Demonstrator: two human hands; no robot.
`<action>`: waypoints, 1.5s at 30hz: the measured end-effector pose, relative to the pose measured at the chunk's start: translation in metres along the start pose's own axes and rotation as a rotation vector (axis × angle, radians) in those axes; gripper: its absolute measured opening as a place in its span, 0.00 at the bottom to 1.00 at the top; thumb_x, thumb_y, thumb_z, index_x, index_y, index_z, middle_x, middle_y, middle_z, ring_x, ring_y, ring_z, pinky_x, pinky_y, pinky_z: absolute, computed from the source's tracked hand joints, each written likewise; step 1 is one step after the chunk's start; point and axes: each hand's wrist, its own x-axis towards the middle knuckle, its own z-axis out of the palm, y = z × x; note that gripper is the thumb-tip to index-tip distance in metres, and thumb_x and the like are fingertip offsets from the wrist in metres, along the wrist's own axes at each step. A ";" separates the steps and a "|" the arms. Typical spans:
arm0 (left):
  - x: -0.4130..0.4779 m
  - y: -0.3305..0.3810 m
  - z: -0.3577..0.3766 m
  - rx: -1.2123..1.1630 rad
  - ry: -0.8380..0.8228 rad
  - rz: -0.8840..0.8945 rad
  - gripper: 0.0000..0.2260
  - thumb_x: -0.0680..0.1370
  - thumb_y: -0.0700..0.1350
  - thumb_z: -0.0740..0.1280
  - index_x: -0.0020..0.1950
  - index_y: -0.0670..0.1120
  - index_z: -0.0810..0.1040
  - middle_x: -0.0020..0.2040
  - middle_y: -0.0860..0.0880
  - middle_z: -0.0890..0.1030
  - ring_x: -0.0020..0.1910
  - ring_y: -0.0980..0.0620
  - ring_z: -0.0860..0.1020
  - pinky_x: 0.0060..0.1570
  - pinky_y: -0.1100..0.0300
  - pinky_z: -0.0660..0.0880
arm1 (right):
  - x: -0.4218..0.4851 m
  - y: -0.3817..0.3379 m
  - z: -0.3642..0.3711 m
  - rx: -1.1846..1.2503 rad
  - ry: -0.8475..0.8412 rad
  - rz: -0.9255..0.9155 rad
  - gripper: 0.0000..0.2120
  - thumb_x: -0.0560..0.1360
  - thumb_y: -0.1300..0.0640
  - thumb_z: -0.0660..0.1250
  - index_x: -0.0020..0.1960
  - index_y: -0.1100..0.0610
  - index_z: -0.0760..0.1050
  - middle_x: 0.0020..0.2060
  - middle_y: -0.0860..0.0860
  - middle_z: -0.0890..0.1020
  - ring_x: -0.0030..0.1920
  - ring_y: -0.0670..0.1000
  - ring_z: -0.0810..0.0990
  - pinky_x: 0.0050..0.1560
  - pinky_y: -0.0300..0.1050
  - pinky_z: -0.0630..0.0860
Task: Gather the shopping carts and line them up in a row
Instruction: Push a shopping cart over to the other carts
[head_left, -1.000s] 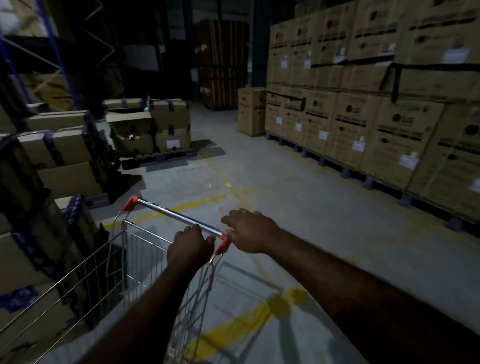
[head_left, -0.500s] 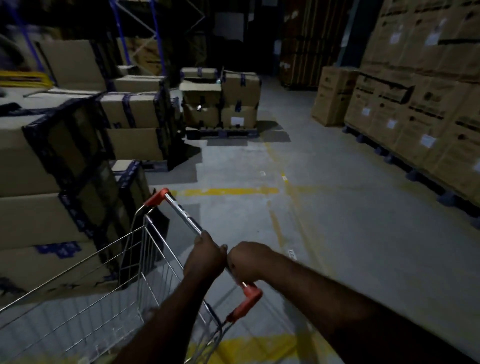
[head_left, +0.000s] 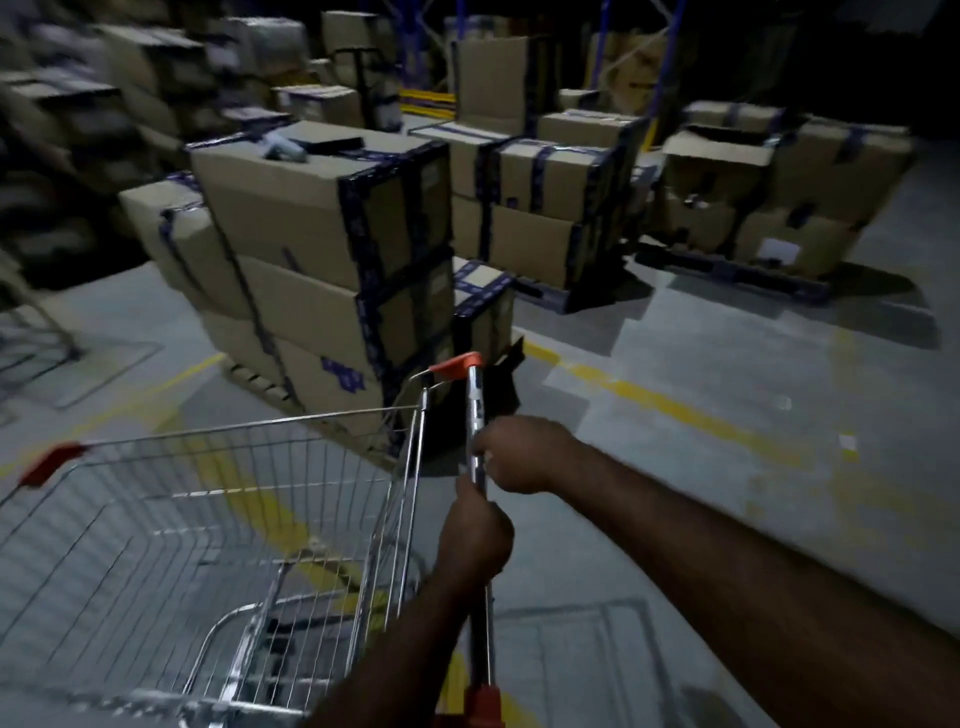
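Steel-wire shopping cart (head_left: 218, 545) with orange-red plastic corner caps occupies the lower left of the frame; its basket is seen from above and slightly blurred. The chrome tubular handle bar (head_left: 477, 415) runs almost vertically through the lower centre of the frame, with one orange-red end cap (head_left: 457, 362) at its upper end and another at the bottom edge.

The left hand (head_left: 475, 538) is clenched around the handle bar at the lower centre. The right hand (head_left: 524, 454) grasps the same bar just above the left, fingers wrapped over it. The two hands sit close together; whether they touch cannot be told. Both bare forearms enter from the lower right.

The cart stands on a grey concrete floor (head_left: 701, 364) marked with yellow painted lines (head_left: 675, 405), one of which passes under the basket.

Just beyond the upper handle end, at the centre of the frame, stands a stack of brown cardboard boxes bound with dark blue tape (head_left: 311, 249). A dark flat object and a pale object lie on its top box; they are too blurred to identify. More taped cardboard boxes on a dark pallet (head_left: 769, 208) sit in the upper right. Blue metal racking uprights (head_left: 602, 41) show at the upper centre, in deep shadow.
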 end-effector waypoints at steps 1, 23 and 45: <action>0.000 -0.004 0.003 0.076 0.053 0.055 0.17 0.82 0.42 0.58 0.71 0.43 0.61 0.49 0.42 0.80 0.44 0.42 0.81 0.36 0.54 0.74 | 0.010 -0.001 0.001 -0.006 0.014 -0.067 0.14 0.78 0.54 0.65 0.62 0.52 0.80 0.58 0.53 0.80 0.58 0.56 0.79 0.47 0.47 0.75; 0.094 -0.032 -0.055 0.291 0.414 0.013 0.16 0.82 0.56 0.57 0.65 0.49 0.71 0.53 0.46 0.81 0.51 0.44 0.81 0.48 0.51 0.76 | 0.184 -0.009 0.030 -0.243 -0.010 -0.593 0.23 0.83 0.45 0.49 0.53 0.52 0.82 0.51 0.50 0.83 0.57 0.54 0.73 0.59 0.55 0.69; 0.153 -0.108 -0.228 0.534 0.630 -0.626 0.40 0.69 0.78 0.43 0.68 0.56 0.74 0.61 0.50 0.79 0.62 0.46 0.77 0.60 0.50 0.73 | 0.389 -0.181 0.014 -0.226 -0.250 -1.112 0.40 0.76 0.26 0.47 0.78 0.50 0.61 0.77 0.54 0.66 0.77 0.53 0.62 0.71 0.54 0.63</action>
